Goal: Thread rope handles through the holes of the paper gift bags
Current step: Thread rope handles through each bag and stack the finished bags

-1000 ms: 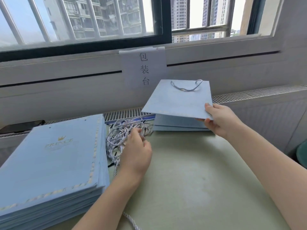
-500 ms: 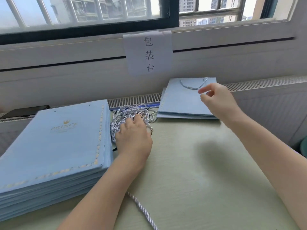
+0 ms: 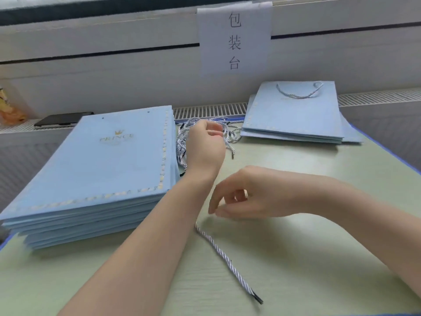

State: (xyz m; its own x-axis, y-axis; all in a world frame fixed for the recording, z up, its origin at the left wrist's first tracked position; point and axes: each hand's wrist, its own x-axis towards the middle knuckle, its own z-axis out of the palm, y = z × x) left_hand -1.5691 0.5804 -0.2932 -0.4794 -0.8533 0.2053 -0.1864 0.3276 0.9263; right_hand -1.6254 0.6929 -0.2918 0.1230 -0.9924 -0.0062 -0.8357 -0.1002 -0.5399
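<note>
counter (image 3: 296, 258): pale green, blue-edged
left of frame: tall stack of flat blue bags (image 3: 95, 169)
upper middle: tangle of ropes (image 3: 182, 142)
upper right: smaller pile of bags (image 3: 293, 115)
lower middle: single rope (image 3: 227, 261)

A pale green table (image 3: 296, 258) meets a white wall (image 3: 114, 76) — slatted vent (image 3: 209, 110) between, dark window frame (image 3: 68, 12) above.

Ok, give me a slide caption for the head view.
Left hand in the rope pile, right hand reaching for a loose rope between bag stacks.
</note>
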